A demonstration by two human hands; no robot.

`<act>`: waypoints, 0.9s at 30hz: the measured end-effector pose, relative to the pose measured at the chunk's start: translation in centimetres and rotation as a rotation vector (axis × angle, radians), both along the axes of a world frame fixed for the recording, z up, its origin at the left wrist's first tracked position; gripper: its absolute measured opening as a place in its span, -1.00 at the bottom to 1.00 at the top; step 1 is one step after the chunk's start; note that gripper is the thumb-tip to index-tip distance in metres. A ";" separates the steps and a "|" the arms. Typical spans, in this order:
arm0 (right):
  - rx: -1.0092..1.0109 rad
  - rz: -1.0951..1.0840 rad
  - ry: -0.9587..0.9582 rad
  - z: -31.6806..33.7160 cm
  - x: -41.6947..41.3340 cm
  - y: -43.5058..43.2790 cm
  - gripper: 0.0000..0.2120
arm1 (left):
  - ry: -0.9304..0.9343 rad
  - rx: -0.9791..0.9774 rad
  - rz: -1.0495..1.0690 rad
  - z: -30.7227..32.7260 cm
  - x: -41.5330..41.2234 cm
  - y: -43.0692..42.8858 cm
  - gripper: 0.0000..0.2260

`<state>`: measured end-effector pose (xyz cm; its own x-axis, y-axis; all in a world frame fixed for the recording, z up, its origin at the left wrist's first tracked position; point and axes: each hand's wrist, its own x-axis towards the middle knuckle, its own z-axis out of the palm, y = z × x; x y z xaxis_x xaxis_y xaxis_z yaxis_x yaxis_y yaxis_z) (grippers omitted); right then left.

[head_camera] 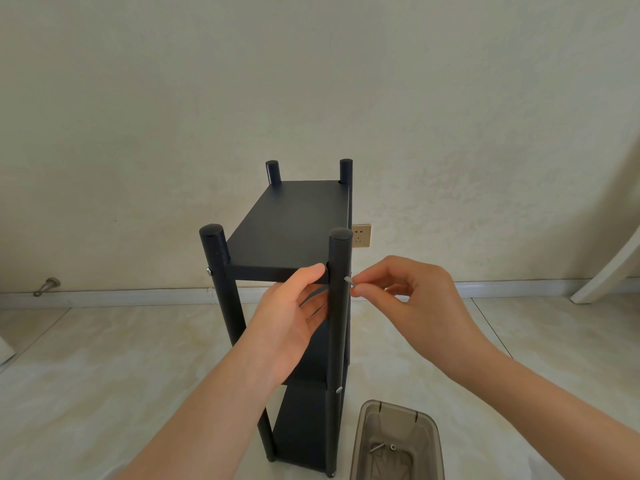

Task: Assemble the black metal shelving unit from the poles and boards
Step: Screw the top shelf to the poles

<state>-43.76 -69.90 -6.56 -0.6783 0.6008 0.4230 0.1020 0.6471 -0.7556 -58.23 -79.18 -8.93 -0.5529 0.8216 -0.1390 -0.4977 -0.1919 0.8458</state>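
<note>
The black shelving unit (294,223) stands upright on the floor with several poles and boards joined. My left hand (294,313) grips the front edge of the top board (294,220), thumb on top beside the near right pole (337,323) and fingers underneath. My right hand (408,296) pinches a silver screw (349,280) whose tip meets the side of that pole at the top board's height. Screw heads show on the near left pole (209,271) and lower on the right pole (338,389).
A translucent brown plastic box (429,427) sits on the tiled floor at the lower right, with a screw and a small part inside. A wall with a socket (362,235) is behind the shelf. A doorstop (46,285) sits at the left skirting, and a white furniture leg (602,275) at the right.
</note>
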 end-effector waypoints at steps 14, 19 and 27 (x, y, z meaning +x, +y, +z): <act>0.002 0.013 0.019 -0.1 -0.8 0.0 -0.81 | 0.013 -0.009 0.012 0.0 -0.1 0.0 -0.65; 0.043 -0.008 0.009 -0.4 -0.8 0.0 -0.80 | 0.015 -0.012 0.009 0.1 -0.1 -0.1 -0.70; 0.025 -0.018 0.015 -0.3 -0.8 -0.2 -0.85 | 0.040 -0.019 -0.010 0.0 -0.2 -0.1 -0.86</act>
<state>-44.56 -70.11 -6.84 -0.6614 0.6017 0.4477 0.1026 0.6640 -0.7407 -58.38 -79.27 -8.90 -0.5504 0.8243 -0.1325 -0.4655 -0.1712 0.8684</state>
